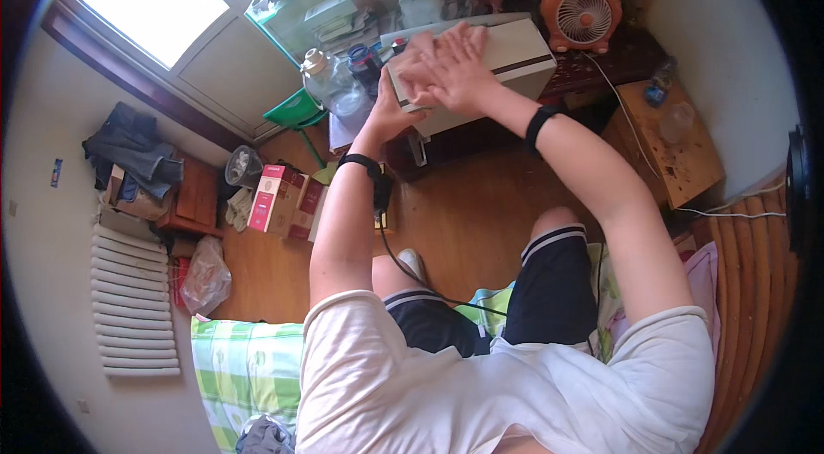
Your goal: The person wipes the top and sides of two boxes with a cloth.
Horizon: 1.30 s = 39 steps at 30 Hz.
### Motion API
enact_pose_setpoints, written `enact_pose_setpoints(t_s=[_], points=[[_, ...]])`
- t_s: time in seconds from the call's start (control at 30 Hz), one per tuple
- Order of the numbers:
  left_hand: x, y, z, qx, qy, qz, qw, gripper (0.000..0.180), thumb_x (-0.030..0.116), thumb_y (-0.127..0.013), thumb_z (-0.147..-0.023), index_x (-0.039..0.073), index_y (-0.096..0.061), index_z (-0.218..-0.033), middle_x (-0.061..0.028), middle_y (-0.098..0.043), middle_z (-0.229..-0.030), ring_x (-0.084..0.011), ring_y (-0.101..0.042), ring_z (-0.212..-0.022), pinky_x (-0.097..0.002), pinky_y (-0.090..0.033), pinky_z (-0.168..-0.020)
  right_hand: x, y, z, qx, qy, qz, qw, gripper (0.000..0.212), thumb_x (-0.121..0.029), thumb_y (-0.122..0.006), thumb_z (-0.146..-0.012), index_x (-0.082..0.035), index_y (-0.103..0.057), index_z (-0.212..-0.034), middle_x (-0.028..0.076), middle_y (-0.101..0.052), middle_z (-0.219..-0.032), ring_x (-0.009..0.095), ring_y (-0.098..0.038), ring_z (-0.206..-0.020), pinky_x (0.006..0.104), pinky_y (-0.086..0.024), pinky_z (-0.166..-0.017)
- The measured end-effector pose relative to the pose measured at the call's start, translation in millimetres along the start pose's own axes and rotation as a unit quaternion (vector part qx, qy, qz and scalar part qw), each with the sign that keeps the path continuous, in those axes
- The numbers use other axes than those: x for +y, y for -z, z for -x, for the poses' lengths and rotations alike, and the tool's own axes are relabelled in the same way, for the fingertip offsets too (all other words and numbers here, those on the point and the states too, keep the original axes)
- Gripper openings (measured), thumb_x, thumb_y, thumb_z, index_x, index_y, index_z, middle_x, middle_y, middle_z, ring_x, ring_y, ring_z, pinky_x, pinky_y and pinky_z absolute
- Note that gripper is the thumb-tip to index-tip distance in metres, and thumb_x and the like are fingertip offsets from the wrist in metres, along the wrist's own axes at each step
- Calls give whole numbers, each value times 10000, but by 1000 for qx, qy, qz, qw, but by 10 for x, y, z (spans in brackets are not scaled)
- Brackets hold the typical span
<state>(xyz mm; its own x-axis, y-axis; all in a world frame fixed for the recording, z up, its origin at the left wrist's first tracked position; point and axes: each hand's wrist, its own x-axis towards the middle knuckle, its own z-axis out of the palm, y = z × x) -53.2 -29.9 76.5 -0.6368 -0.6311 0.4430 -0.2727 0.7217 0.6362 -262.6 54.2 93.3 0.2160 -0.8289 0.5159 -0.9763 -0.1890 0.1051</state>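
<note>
Up front, a large off-white box-shaped case [515, 55] with a dark stripe lies on its side on the dark wooden surface [618, 59], and both of the person's hands are on it. The right hand [459, 68] lies flat on the near face of the case, fingers spread and pointing up and left. The left hand [410, 76] presses against the case's left end, partly under the right one, so I cannot tell how its fingers sit. Each wrist wears a black band. Right of the case stands an orange desk fan [582, 15]. Left of it a clear plastic jug [330, 81] sits near a green chair [296, 109]. Lower down, a red and white carton [276, 196] rests on the wooden floor.
</note>
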Motion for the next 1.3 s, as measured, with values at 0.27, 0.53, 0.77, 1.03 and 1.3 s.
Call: enact_pose_setpoints(t_s=[0.27, 0.53, 0.77, 1.03, 1.3], points=[[-409, 25, -25, 9, -210, -175, 962, 876, 270, -812, -663, 46, -416, -1411, -179, -382, -1445, -375, -331, -1376, -424, -234, -1171, -436, -168, -256, 148, 87, -58, 983, 653, -507, -521, -907, -173, -455, -1465, 279, -326, -1514, 504, -248, -1416, 630, -117, -1157], [-18, 41, -34, 7, -16, 68, 998, 1043, 168, -848, -621, 34, -247, -1463, -143, -450, -1359, -279, -418, -1312, -363, -315, -1126, 347, 90, 119, -11, -19, 30, 999, 712, -586, -395, -951, -198, -308, -1541, 239, -193, -1598, 458, -139, -1478, 608, -60, -1177], [26, -7, -119, -16, -8, 63, 998, 1249, 248, -880, -588, -40, -81, -1503, -235, -323, -1460, -331, -315, -1404, -368, -271, -1162, 1230, 135, 572, 77, -85, 85, 990, 655, -493, -390, -990, -125, -303, -1524, 289, -245, -1547, 498, -151, -1452, 619, -125, -1159], [-57, 52, -117, -5, -8, 36, 999, 1258, 269, -886, -586, -44, -82, -1503, -240, -291, -1493, -344, -292, -1421, -387, -265, -1171, 567, 93, 174, -39, -68, 51, 996, 747, -585, -393, -954, -203, -205, -1569, 321, -148, -1574, 553, -26, -1453, 701, 52, -1111], [-463, -240, -157, -27, -147, -103, 983, 967, 349, -777, -732, 13, -270, -1483, -229, -297, -1510, -392, -274, -1417, -427, -201, -1189, -212, -197, -268, 5, 69, -15, 997, 703, -532, -468, -932, -188, -331, -1530, 276, -247, -1556, 546, -170, -1424, 694, -33, -1124]])
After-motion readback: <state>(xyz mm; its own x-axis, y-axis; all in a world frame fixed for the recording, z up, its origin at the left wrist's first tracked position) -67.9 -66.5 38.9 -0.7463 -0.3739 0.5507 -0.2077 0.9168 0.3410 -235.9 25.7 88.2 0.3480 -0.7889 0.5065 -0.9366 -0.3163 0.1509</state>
